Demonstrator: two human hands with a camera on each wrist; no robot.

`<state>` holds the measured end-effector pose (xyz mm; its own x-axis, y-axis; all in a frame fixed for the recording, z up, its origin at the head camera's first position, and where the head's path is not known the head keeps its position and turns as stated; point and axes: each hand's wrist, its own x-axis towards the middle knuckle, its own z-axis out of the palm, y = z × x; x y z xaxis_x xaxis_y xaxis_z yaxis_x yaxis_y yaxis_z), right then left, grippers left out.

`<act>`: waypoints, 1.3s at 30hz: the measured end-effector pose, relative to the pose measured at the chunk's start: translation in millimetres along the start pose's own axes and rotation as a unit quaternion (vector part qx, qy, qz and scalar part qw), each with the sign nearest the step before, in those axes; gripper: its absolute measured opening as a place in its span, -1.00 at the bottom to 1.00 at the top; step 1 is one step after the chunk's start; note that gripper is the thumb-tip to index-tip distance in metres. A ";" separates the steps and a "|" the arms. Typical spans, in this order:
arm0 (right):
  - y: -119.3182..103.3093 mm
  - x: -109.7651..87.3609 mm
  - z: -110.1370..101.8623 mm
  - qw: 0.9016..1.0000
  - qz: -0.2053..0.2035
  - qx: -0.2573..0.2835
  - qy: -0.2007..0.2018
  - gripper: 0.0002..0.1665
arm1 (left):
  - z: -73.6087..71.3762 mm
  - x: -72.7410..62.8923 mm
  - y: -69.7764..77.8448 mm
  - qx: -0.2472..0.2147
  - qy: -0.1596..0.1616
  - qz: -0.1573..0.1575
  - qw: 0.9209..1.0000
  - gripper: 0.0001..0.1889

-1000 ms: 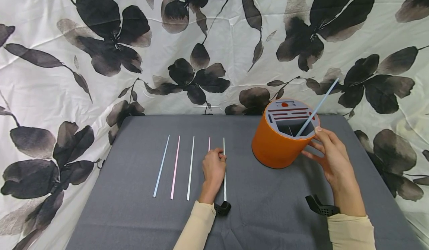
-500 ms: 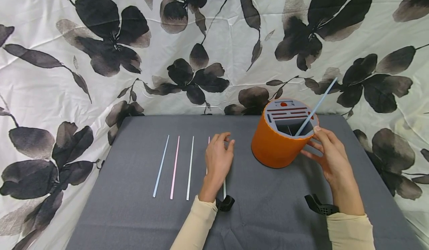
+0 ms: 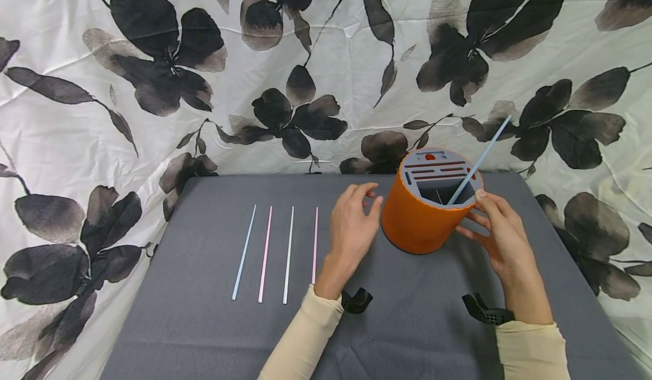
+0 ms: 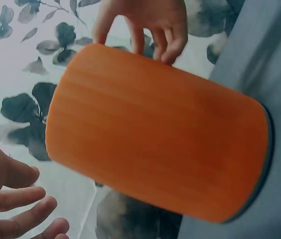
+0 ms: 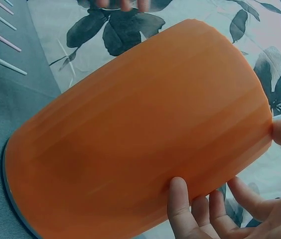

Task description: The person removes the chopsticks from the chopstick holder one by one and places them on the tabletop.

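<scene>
My left hand (image 3: 354, 221) hovers over the table, left of an orange round utensil holder (image 3: 420, 227). In the left wrist view its fingers (image 4: 18, 199) are spread, holding nothing, apart from the orange wall. My right hand (image 3: 501, 238) holds the holder's right side, thumb at the rim and fingertips (image 5: 179, 186) on the wall. A light-blue straw-like stick (image 3: 481, 159) leans out of the large compartment in the grey slotted top. Left of the left hand lie a blue stick (image 3: 244, 252), two pink ones and a white one (image 3: 288, 255). Another white stick (image 5: 3, 62) shows in the right wrist view.
A grey cloth covers the table (image 3: 204, 334), whose far edge meets a white floral curtain (image 3: 367, 74). The holder stands near the back right. Black wrist straps (image 3: 356, 300) sit on both wrists.
My left hand has lifted off the sticks, opened its fingers and moved right toward the holder. The right hand and the holder have stayed in place.
</scene>
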<state>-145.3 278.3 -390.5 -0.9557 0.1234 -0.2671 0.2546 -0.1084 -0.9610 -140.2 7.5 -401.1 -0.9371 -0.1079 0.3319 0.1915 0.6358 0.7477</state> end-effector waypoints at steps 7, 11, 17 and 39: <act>0.0 -2.9 0.8 1.000 -0.005 0.008 -0.005 -0.60 | 8.8 4.4 21.2 -0.013 -0.022 0.030 0.999 -0.68; 0.4 -4.5 1.6 1.000 -0.004 0.005 -0.002 -0.59 | 14.7 6.4 32.1 0.003 -0.021 0.060 0.998 -0.68; 1.7 -5.9 4.4 1.000 -0.004 -0.008 0.003 -0.58 | 17.0 11.0 48.0 0.039 0.003 0.119 0.992 -0.64; 6.0 -16.7 2.9 1.000 -0.010 -0.009 0.007 -0.60 | 57.0 14.6 104.9 0.070 -0.113 0.111 0.985 -0.69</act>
<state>-128.2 272.7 -391.6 -0.9584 0.1389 -0.2493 0.2387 -0.0884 -0.9670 -150.4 116.1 -350.6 -0.9212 0.2082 0.3288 0.3708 0.7260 0.5792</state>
